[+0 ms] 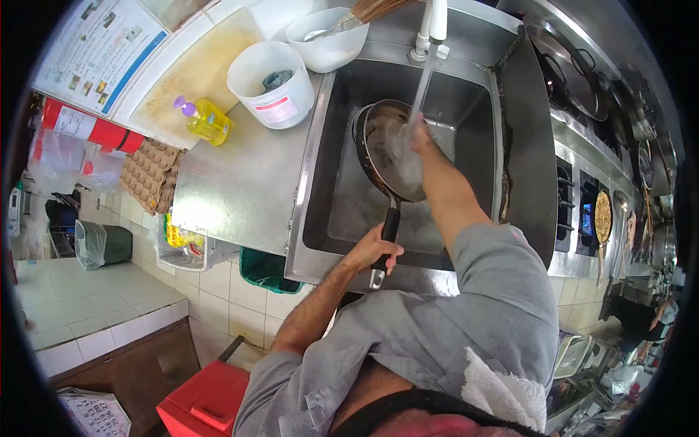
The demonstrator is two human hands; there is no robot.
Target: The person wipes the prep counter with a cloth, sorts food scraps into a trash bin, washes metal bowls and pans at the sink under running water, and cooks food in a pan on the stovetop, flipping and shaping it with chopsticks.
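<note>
My left hand (pixel 374 249) is wrapped round the black handle of a frying pan (pixel 382 146), which is held in the metal sink (pixel 338 193). Water runs from the white faucet (pixel 438 22) into the pan and splashes over its inside. My right hand (pixel 420 136) is at the pan's far right side, in the stream. Its fingers are blurred by water and partly hidden, so whether they hold anything does not show.
Left of the sink, the steel counter (pixel 240 182) bears a white bucket (pixel 271 95), a yellow soap bottle (pixel 209 122) and egg trays (pixel 151 175). A white bowl (pixel 328 44) stands behind. Stove burners (pixel 588 211) are at right. A green bin (pixel 268 271) sits below the counter.
</note>
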